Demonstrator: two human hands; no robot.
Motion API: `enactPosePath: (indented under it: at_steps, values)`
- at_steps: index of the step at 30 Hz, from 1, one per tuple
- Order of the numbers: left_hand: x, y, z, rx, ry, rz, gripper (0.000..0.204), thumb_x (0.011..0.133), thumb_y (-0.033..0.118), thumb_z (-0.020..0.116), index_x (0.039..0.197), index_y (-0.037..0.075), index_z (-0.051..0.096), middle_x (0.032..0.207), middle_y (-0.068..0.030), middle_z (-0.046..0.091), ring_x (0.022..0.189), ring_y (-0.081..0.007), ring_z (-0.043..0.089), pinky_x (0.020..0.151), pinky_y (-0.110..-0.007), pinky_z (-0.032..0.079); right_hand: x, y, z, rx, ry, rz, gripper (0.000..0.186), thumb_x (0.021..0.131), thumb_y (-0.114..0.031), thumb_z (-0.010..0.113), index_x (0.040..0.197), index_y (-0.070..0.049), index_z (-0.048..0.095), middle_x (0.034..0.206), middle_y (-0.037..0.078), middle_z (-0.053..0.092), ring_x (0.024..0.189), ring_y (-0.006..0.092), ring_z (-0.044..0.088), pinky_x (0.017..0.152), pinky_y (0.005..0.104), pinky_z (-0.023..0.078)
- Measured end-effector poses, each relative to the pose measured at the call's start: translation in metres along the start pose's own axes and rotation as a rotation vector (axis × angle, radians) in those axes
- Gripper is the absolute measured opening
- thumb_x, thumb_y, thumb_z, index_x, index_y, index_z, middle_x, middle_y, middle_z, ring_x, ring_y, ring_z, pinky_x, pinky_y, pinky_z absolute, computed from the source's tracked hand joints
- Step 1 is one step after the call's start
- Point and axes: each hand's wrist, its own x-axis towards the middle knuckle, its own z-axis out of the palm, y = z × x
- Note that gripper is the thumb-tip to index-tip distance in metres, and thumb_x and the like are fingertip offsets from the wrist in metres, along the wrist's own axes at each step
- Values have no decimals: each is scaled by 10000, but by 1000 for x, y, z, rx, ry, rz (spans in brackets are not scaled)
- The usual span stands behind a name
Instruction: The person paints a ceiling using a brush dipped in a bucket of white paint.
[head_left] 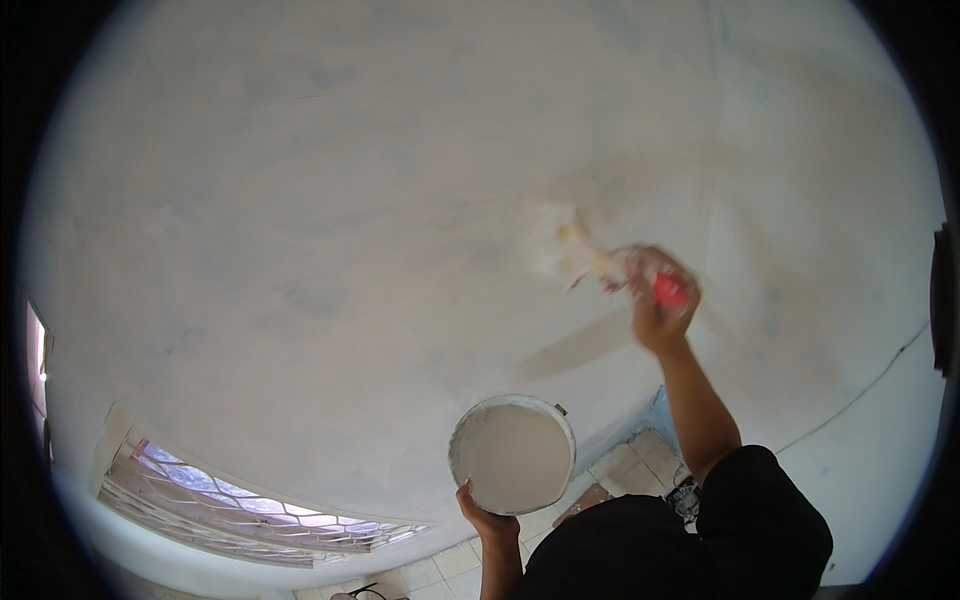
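My right hand is raised to the pale, patchy painted surface, its fingers closed round a paintbrush with red on its handle. Motion smears the brush, and its bristle end meets or nearly meets a whitish spot on the surface; contact is hard to make out. Lower down, my left hand grips the rim and side of a round bucket. Pale, creamy paint fills much of it, and dried smears coat the rim.
A barred window lies at the lower left. White floor tiles show behind the bucket, with a blue-edged corner nearby. Along the right wall runs a thin cable up to a dark object at the rim.
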Motion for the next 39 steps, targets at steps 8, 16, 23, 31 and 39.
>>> enactPosePath:
  at_steps: [8, 16, 23, 31, 39]
  values:
    - [5, 0, -7, 40, -46, 16, 446, 840, 363, 342, 1100, 28, 478, 1040, -96, 539, 979, -215, 530, 817, -362, 430, -40, 10, 35, -92, -516, -166, 163, 751, 5, 631, 909, 19, 593, 890, 139, 622, 678, 231, 625, 591, 270, 504]
    - [5, 6, -11, 47, -46, -90, 468, 820, 377, 363, 1109, 25, 471, 1061, -93, 531, 997, -225, 517, 827, -367, 415, -1, 45, -64, -650, 235, -143, 86, 828, 20, 536, 902, 44, 572, 859, 100, 597, 798, 155, 586, 700, 262, 489]
    - [1, 8, -3, 35, -37, -108, 471, 821, 382, 359, 1118, 33, 469, 1040, -90, 538, 992, -237, 518, 829, -363, 412, -102, 12, 82, -170, -465, -210, 322, 729, -26, 632, 1039, -32, 549, 1051, 103, 553, 910, 235, 570, 764, 323, 481]
    - [4, -1, -9, 57, -111, -32, 475, 826, 377, 349, 1123, 27, 469, 1034, -105, 544, 986, -237, 528, 832, -352, 415, -67, -4, 86, 279, -621, 503, 246, 777, -17, 595, 1022, -35, 591, 1022, 123, 575, 933, 211, 572, 775, 306, 466]
    - [-1, 5, -5, 76, -93, -55, 485, 823, 384, 363, 1125, 20, 472, 1060, -104, 542, 1003, -231, 520, 841, -362, 411, 14, 28, -98, -761, 393, -122, 112, 828, 5, 546, 923, 42, 593, 832, 82, 606, 741, 125, 587, 649, 236, 477]
